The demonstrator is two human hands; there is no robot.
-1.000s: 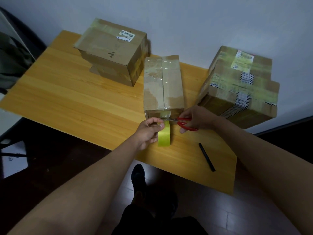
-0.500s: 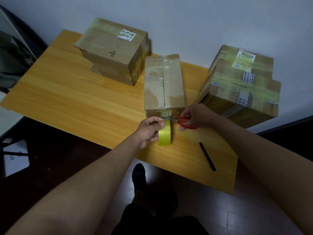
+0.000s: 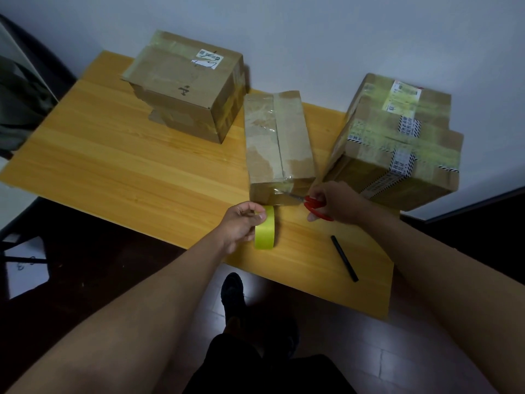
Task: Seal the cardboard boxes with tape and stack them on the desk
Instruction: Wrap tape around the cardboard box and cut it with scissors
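While before joined, tape roll now apart from narrow box.

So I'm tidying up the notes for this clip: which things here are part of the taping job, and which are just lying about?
In use: narrow middle box, tape roll in left hand, red scissors in right hand, left box, right stacked boxes.

Lying about: black pen, desk.
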